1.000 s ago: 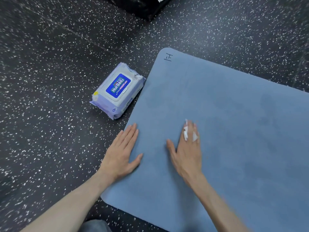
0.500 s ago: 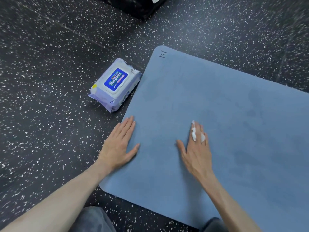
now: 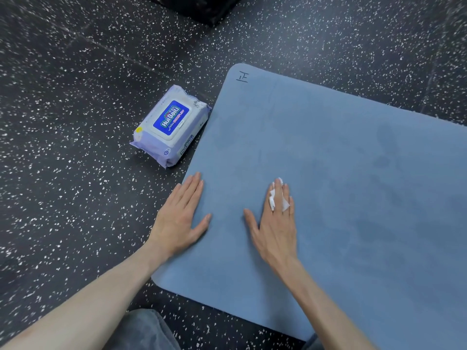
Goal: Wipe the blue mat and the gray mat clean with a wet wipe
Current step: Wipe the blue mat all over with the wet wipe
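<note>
Lying shut past the left hand, wipes pack, both hands flat on blue mat, right hand fingers pressing wet wipe

Left hand flat, fingers straight, right hand flat, palm down

- Under me, the floor is dark, flecked all over with white, and crossed by faint seams.
- At the top edge I see a black object, cut off by the frame.
- My gray trouser knee shows at the bottom.
</note>
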